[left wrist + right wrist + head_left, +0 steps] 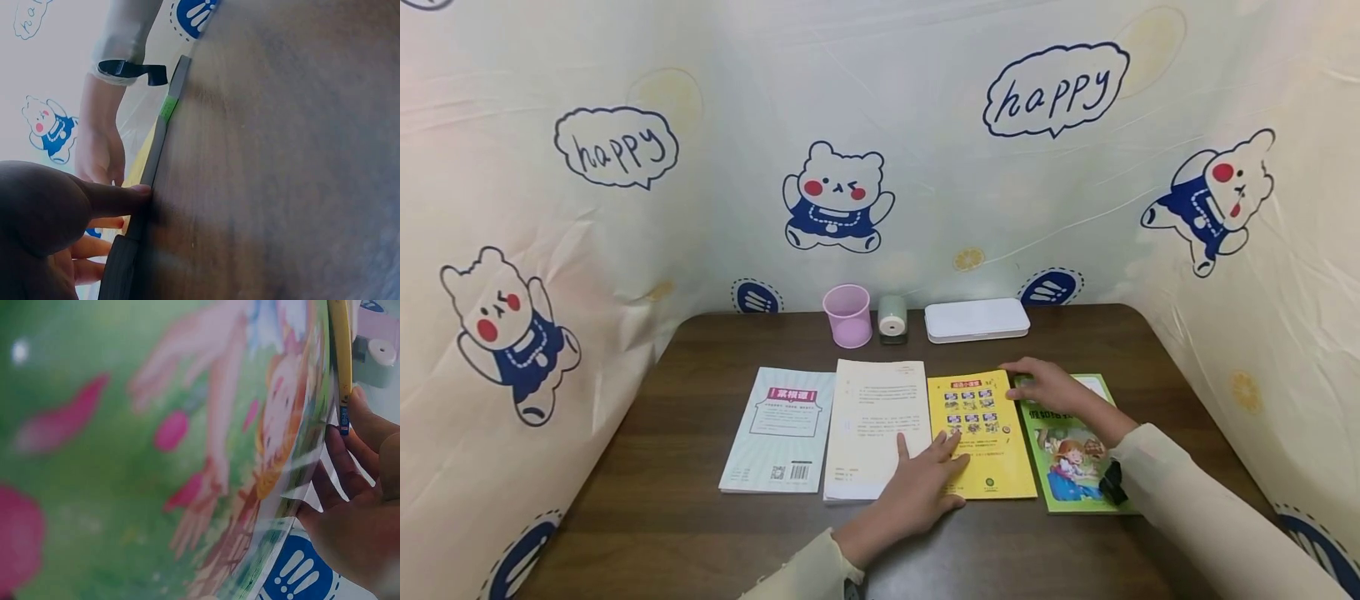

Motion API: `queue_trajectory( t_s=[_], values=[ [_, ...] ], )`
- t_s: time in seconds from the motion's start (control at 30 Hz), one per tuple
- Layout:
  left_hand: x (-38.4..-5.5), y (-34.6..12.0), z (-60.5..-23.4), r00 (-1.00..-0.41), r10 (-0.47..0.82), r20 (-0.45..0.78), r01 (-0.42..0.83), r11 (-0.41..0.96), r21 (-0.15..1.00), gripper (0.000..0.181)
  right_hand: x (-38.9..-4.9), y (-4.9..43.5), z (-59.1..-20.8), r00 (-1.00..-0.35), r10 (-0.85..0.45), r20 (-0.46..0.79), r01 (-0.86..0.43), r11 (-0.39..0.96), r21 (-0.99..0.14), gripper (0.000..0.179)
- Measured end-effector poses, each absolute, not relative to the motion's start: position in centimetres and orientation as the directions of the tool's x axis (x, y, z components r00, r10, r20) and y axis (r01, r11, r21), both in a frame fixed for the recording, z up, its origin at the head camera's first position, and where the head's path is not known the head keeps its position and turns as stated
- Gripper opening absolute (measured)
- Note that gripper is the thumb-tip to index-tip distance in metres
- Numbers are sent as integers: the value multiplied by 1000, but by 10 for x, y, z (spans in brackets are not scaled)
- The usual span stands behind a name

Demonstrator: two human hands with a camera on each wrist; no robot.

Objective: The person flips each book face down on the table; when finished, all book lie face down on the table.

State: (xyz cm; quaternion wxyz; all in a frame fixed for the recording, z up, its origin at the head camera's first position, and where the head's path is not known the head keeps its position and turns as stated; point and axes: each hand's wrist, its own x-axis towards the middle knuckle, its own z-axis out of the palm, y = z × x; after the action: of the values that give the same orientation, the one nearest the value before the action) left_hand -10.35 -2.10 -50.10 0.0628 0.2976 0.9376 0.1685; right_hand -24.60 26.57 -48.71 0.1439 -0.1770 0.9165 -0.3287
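Note:
Four books lie side by side: a light blue book (782,433), a cream book (880,392), a yellow book (996,467) and a green book (1067,492) with an illustrated cover. My left hand (917,487) rests with spread fingers over the cream and yellow books. Its thumb (134,192) touches the yellow book's near edge in the left wrist view. At the yellow book's far right corner, my right hand (1052,387) touches the edges with extended fingers, its forearm reaching across the green book. The green cover fills much of the right wrist view.
Along the back of the dark wooden table (647,467) stand a pink cup (848,321), a small green pencil sharpener (892,318) and a white flat case (977,320). A printed cloth (925,125) hangs behind and at both sides.

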Motion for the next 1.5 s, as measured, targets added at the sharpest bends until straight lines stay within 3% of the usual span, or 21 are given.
queue_trajectory(
  t_s=[0.37,1.1,1.5],
  values=[
    [-104,-20,-502,-818,574,-39,529,776,344,61,-253,261,-490,-900,-409,-154,-254,776,-577,51],
    [-103,-18,-502,-820,571,-47,531,787,314,61,-252,261,-490,-906,-387,-169,-263,830,-492,56],
    [-104,-17,-501,-823,566,-44,526,790,315,61,-248,283,-484,-920,-350,-175,-224,837,-499,57]
  ],
)
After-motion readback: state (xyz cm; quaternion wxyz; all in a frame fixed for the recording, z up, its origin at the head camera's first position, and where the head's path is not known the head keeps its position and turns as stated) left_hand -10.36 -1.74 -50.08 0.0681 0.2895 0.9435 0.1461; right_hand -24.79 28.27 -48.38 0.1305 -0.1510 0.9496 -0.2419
